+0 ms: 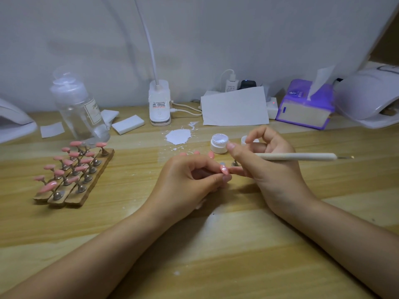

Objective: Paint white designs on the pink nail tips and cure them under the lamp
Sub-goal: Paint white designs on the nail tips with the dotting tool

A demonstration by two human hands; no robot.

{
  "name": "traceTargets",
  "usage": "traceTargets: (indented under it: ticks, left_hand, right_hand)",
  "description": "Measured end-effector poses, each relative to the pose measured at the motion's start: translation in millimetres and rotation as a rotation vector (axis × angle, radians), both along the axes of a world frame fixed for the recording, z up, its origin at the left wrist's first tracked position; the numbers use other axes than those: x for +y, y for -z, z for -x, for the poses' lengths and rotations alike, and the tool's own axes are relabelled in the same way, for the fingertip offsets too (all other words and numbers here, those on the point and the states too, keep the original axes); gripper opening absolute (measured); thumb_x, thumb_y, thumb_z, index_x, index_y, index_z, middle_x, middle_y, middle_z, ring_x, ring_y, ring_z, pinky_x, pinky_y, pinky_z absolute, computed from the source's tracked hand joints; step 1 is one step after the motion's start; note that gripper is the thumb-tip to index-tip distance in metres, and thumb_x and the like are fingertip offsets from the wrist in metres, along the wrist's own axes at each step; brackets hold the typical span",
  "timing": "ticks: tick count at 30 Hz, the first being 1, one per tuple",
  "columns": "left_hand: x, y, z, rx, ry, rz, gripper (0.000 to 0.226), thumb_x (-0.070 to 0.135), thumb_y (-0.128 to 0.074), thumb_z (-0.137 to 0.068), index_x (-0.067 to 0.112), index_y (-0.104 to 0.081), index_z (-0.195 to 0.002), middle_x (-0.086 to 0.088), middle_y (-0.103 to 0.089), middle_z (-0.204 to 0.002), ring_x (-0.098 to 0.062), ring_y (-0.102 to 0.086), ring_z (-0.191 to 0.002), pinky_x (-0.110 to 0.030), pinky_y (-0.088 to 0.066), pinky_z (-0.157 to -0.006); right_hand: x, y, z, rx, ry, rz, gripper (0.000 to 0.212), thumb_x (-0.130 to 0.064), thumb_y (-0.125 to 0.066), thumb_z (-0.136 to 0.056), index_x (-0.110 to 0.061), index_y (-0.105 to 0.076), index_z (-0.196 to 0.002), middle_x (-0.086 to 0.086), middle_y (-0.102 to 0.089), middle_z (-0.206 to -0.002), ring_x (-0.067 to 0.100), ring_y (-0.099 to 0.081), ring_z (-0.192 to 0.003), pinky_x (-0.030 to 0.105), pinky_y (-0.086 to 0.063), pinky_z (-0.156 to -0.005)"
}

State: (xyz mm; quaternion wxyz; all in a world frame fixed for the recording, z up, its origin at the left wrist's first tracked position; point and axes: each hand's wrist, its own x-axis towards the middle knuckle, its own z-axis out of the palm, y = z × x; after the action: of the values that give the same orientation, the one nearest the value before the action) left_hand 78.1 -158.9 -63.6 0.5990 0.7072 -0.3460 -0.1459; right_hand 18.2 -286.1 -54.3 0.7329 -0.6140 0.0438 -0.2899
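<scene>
At the centre of the frame, the left hand point(190, 175) has its fingers curled in, pinching a small pink nail tip with white marks on it point(224, 169) between thumb and fingertips. The right hand point(265, 167) meets it from the right; its lower fingers touch the same nail tip, while a slim cream-coloured brush with a thin metal point point(302, 156) lies gripped across the hand, its point aimed toward the right edge of the frame. Whether the right hand's fingers also pinch the nail tip cannot be told.

Just above the hands, a small round white jar of white gel, open point(219, 143), stands on the light wooden table point(194, 244), with its white lid point(245, 140) partly hidden behind the right hand's fingers. A splash of dried white paint point(178, 136) marks the table to the left of the jar. A small metal stand point(234, 163) peeks out between the two hands.

In the left part of the frame, a wooden holder strip set point(75, 190) carries rows of plain pink nail tips on metal stems point(71, 165). Behind it stands a clear plastic pump bottle point(78, 108), with white foam blocks point(128, 124) beside it. At the upper centre a white clip-on desk lamp base point(159, 102) rises with its curved neck. A white sheet of paper point(235, 106) leans at the upper right of centre, next to a purple tissue pack point(306, 104). At the far right edge sits a white dome-shaped curing lamp point(367, 98), well apart from the hands.
</scene>
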Motion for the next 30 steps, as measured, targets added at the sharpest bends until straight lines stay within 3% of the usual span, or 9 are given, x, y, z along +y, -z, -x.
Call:
traceTargets:
  ticks: [5,9,11,15,20,27,30]
  left_hand:
    - [1.6,-1.9,0.5,0.075,-0.010,0.105,0.021,0.002,-0.073,-0.070,0.018,-0.070,-0.058,-0.009,-0.071,-0.071,-0.009,-0.068,-0.064,-0.013,-0.048,-0.057]
    - [1.2,-3.2,1.9,0.058,-0.011,0.108,0.016,0.002,-0.074,-0.069,0.014,-0.066,-0.061,-0.011,-0.071,-0.077,-0.009,-0.067,-0.063,-0.010,-0.047,-0.064]
    - [1.4,-3.7,2.4,0.067,-0.005,0.101,0.014,0.003,-0.074,-0.069,0.012,-0.066,-0.062,-0.010,-0.071,-0.077,-0.008,-0.067,-0.064,-0.010,-0.047,-0.066]
    - [1.6,-4.0,3.8,0.056,0.004,0.063,0.016,0.005,-0.074,-0.069,0.016,-0.064,-0.061,-0.007,-0.072,-0.071,0.010,-0.063,-0.073,-0.016,-0.047,-0.083]
    - [0.3,-2.4,3.1,0.092,0.015,0.112,0.016,0.003,-0.073,-0.066,0.013,-0.065,-0.059,0.003,-0.066,-0.060,0.009,-0.064,-0.073,-0.009,-0.046,-0.057]
    - [0.3,-3.2,3.1,0.059,0.016,0.104,0.020,-0.001,-0.073,-0.067,0.016,-0.065,-0.058,-0.003,-0.066,-0.061,0.008,-0.063,-0.071,-0.007,-0.044,-0.060]
    - [0.2,-3.4,3.3,0.058,0.011,0.101,0.020,-0.001,-0.073,-0.067,0.015,-0.065,-0.058,0.002,-0.065,-0.057,0.004,-0.065,-0.072,-0.005,-0.043,-0.059]
  right_hand:
    - [2.1,0.5,2.9,-0.023,-0.091,0.035,0.029,0.006,-0.062,-0.078,-0.009,-0.043,-0.061,-0.008,-0.058,-0.047,0.003,-0.062,-0.050,0.021,-0.056,-0.057]
    - [5.4,-2.2,4.7,-0.041,-0.126,-0.043,0.031,-0.006,-0.064,-0.070,-0.010,-0.037,-0.057,-0.009,-0.049,-0.039,0.002,-0.058,-0.043,0.019,-0.054,-0.053]
    - [4.2,-0.2,3.3,-0.028,-0.103,-0.074,0.036,0.001,-0.064,-0.074,-0.011,-0.037,-0.053,-0.011,-0.043,-0.039,0.002,-0.054,-0.040,0.019,-0.052,-0.050]
    - [0.9,3.8,0.2,0.047,-0.037,-0.073,0.046,0.015,-0.053,-0.079,-0.015,-0.035,-0.050,-0.004,-0.034,-0.042,0.001,-0.042,-0.034,0.019,-0.049,-0.045]
    - [0.3,4.0,-1.6,0.067,-0.057,-0.057,0.049,0.015,-0.052,-0.076,-0.020,-0.038,-0.046,-0.004,-0.039,-0.043,0.001,-0.041,-0.036,0.019,-0.050,-0.046]
    - [-0.4,4.9,-3.2,0.080,-0.047,-0.045,0.050,0.015,-0.053,-0.074,-0.021,-0.040,-0.042,-0.005,-0.038,-0.043,0.000,-0.038,-0.036,0.019,-0.051,-0.049]
    - [-0.4,4.4,-3.3,0.087,-0.049,-0.038,0.048,0.014,-0.053,-0.073,-0.021,-0.039,-0.042,-0.004,-0.036,-0.043,0.001,-0.037,-0.037,0.018,-0.051,-0.049]
